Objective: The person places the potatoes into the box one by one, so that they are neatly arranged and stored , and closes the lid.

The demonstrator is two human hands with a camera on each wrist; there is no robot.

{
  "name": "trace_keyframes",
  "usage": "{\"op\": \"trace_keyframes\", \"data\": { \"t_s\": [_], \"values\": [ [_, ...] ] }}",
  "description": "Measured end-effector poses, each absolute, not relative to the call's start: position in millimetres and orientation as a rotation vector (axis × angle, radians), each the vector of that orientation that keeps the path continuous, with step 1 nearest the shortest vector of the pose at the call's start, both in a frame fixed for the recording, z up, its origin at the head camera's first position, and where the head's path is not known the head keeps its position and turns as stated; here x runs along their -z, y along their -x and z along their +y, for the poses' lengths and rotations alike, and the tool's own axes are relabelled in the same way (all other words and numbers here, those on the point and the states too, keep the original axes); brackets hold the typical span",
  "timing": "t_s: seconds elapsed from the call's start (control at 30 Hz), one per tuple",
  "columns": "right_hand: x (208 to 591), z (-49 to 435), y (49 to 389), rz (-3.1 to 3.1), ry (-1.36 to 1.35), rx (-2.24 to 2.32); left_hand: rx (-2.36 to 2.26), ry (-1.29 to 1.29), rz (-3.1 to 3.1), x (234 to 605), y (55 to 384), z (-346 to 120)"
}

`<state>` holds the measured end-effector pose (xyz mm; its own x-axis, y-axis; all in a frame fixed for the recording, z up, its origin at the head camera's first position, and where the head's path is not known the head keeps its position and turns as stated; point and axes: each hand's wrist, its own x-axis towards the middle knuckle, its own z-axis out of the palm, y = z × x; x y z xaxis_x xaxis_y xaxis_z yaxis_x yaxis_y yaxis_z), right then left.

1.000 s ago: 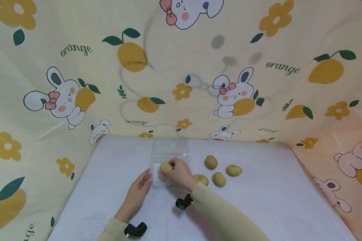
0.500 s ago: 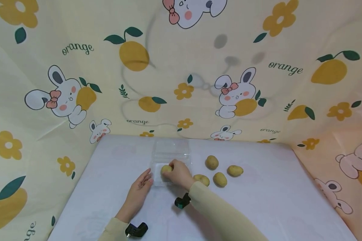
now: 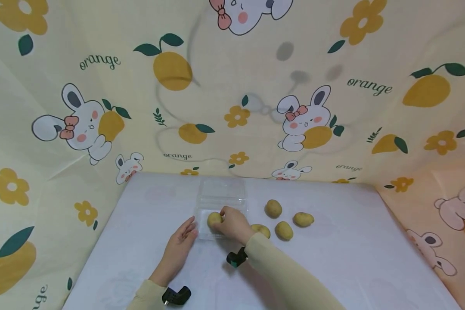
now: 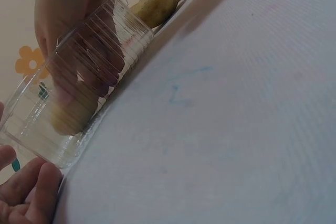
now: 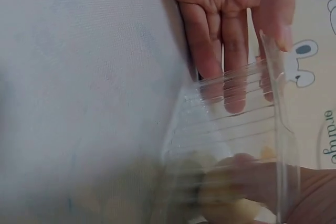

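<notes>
A clear plastic clamshell box (image 3: pixel 203 234) lies on the white table, its lid (image 3: pixel 222 188) folded back toward the wall. Inside its base my right hand (image 3: pixel 235 225) grips a yellow-brown potato (image 3: pixel 214 219) between thumb and fingers. Through the ribbed wall in the left wrist view, that potato (image 4: pixel 75 113) shows low, close to the box floor. My left hand (image 3: pixel 181 242) stands at the box's left side with fingers extended. In the right wrist view, the left hand's fingertips (image 5: pixel 234 100) lie right against the outside of the wall.
To the right of the box lie several potatoes: a round one (image 3: pixel 273 209) at the back, an oblong one (image 3: pixel 304 219) farthest right, another (image 3: pixel 284 231) in front, and one (image 3: pixel 260 231) partly behind my right wrist. A printed cloth (image 3: pixel 201 86) hangs behind the table.
My right hand has lowered the potato slightly inside the box. The left hand has stayed at the box's side, and the head view has shifted a little.
</notes>
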<state>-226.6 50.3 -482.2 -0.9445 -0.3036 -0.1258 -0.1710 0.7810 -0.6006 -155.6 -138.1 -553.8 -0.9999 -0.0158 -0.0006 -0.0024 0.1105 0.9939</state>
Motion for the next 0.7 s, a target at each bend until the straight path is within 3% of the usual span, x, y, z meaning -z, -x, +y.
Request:
{"op": "trace_keyframes", "data": {
  "t_s": [0.7],
  "values": [
    [496.5,26.5,242.2,2.765,0.354,0.92,2.07,-0.021,-2.338,553.4,155.0,-137.7]
  ]
}}
